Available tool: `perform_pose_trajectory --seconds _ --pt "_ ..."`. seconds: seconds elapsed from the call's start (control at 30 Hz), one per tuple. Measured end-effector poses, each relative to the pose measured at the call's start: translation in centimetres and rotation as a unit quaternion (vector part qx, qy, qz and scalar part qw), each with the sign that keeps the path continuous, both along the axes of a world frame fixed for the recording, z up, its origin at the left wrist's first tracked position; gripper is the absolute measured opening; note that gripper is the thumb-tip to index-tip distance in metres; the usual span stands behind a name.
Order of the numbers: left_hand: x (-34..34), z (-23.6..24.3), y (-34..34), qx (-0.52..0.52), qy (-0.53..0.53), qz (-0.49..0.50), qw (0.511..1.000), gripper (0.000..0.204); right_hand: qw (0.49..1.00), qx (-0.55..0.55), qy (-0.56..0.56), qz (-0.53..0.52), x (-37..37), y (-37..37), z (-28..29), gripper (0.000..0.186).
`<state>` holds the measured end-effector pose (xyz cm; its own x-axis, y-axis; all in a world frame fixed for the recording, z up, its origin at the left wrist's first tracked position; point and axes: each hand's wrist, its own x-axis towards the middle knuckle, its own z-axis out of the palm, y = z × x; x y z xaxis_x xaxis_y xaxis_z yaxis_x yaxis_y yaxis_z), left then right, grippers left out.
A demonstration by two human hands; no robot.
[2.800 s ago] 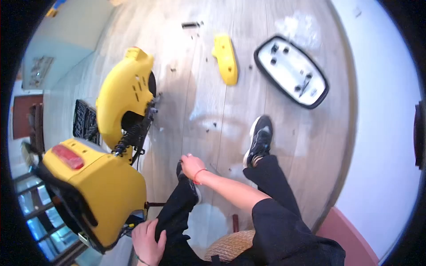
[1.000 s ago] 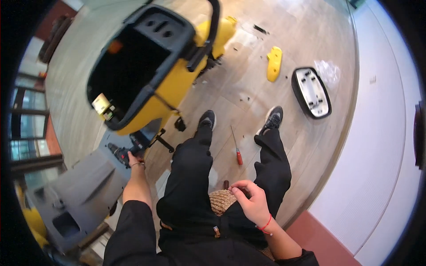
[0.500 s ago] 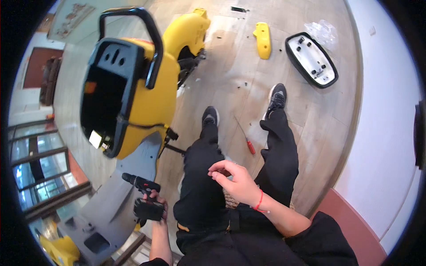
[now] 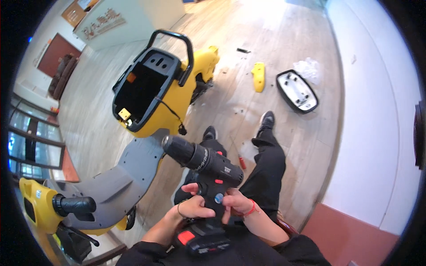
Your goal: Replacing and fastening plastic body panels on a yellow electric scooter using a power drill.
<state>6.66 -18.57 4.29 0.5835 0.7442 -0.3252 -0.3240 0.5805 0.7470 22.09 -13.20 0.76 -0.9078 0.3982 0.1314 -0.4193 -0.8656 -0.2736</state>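
A black cordless drill [image 4: 224,172] with red details is held up close in front of me, its chuck pointing to the upper left and its battery at the bottom. My left hand [image 4: 194,207] is closed around the drill's handle from the left. On the handle's other side, my right hand [image 4: 238,201], with a red string bracelet at the wrist, has its curled fingers against the grip. A yellow and grey electric scooter [image 4: 153,117] stands to the left, with its under-seat compartment uncovered and a loose cable hanging over the side.
Past my feet, a yellow cover piece [image 4: 258,77] and the upturned seat [image 4: 298,91] lie on the floor, with clear plastic wrap [image 4: 309,70] beside the seat. Between my legs lies a red-handled screwdriver [image 4: 242,162]. The scooter's handlebar grip [image 4: 77,205] juts out at lower left. A white wall runs along the right.
The drill has come from the lower left to the middle in front of me, and my right hand has joined my left on it. My view has shifted, showing the scooter's handlebar.
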Motion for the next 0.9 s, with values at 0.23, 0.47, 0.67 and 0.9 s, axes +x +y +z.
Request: perform_pose_trajectory --seconds 0.23,0.47,0.67,0.9 --pt "-3.8 4.2 -0.7 0.09 0.314 0.019 0.945 0.013 0.959 0.105 -0.212 -0.153 4.5 -1.2 1.8 0.047" --pt "-3.7 3.2 1.1 0.092 -0.058 0.371 0.922 0.026 0.898 0.27 -0.266 -0.225 4.8 -4.3 5.0 0.025" --pt "-2.0 6.0 2.3 0.07 -0.163 0.369 0.912 0.034 0.858 0.262 -0.382 -0.222 4.4 -6.8 2.3 0.016" --pt "-1.6 5.8 1.7 0.009 -0.255 0.333 0.908 0.03 0.867 0.234 -0.388 -0.208 4.5 -8.1 3.5 0.024"
